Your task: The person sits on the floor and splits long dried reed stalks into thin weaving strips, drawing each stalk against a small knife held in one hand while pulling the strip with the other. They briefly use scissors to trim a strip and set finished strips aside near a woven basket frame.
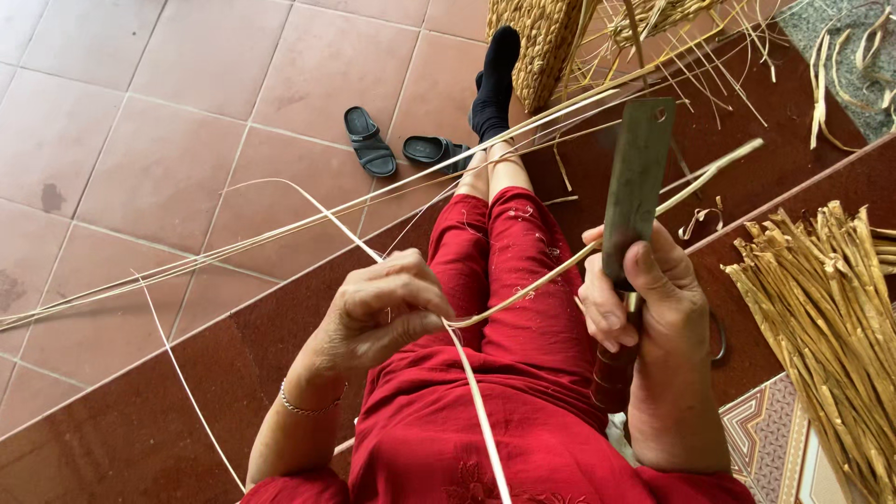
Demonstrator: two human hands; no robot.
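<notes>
Over the lap of a person seated in red clothes [523, 373], the 2 hands work a long pale cane strip [537, 280]. The right hand [649, 308] is clenched around the dark handle of a flat, rectangular cleaver [637, 187], thumb up against the blade, which points away from the body. The strip crosses just under that blade and runs on toward the upper right. The left hand [387, 308] has its fingers pinched together on the strip's near end, where thin peeled slivers [476, 401] curl off, 1 down over the red cloth, others out to the left above the tiled floor [168, 121]. A thin bracelet [308, 406] circles the left wrist. At the floor's right edge lies a bundle of split cane [831, 317]. Near the top edge, beyond a black-socked foot [493, 79], stand 2 dark sandals [401, 145] and a woven basket [541, 42] with loose strands.
</notes>
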